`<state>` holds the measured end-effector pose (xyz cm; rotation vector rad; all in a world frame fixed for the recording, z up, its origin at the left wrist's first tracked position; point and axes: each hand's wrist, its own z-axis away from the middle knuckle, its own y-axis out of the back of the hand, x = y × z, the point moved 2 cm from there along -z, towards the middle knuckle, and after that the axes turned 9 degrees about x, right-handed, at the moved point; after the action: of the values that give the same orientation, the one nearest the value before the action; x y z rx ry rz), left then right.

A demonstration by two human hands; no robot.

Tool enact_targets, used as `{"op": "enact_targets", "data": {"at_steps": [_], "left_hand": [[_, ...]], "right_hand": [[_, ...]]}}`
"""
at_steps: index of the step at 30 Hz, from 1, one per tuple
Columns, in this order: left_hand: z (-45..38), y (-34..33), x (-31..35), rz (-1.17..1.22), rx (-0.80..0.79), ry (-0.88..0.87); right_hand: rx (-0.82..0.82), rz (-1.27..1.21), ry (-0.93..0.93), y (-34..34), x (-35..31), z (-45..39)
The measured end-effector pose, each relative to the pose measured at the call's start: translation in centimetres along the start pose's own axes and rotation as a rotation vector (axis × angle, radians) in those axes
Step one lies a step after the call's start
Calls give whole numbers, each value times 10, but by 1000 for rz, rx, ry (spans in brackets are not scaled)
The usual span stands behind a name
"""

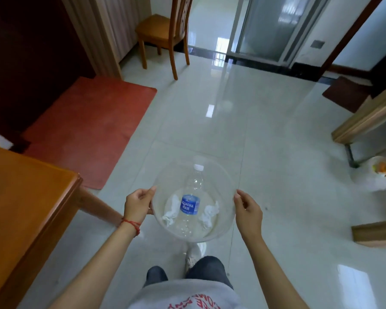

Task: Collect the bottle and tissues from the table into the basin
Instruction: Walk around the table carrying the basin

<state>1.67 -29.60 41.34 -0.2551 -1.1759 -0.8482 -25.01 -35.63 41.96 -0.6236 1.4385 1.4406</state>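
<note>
My left hand (136, 205) and right hand (248, 210) grip basin (226, 186) rims, level | bottle (188, 204) lies between tissues (171, 210) | nothing rolls

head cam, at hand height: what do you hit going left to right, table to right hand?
Orange wooden table → left hand gripping the rim of the clear plastic basin → left crumpled white tissue → clear plastic bottle with blue label → right crumpled white tissue → right hand on the opposite rim.
</note>
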Motion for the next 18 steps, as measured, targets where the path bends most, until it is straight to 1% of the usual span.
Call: {"op": "enact_targets", "data": {"at_steps": [4, 9, 14, 18], "left_hand": [[-37, -30, 37, 7, 41, -21], [-91, -55, 70, 30, 93, -9], [-167, -76, 98, 42, 113, 2], [-238, -85, 127, 63, 156, 13]], "right_hand": [[-39, 23, 48, -20, -36, -65], [-87, 20, 54, -59, -75, -133], [-111, 20, 77, -116, -111, -199], [-151, 24, 106, -173, -154, -252]]}}
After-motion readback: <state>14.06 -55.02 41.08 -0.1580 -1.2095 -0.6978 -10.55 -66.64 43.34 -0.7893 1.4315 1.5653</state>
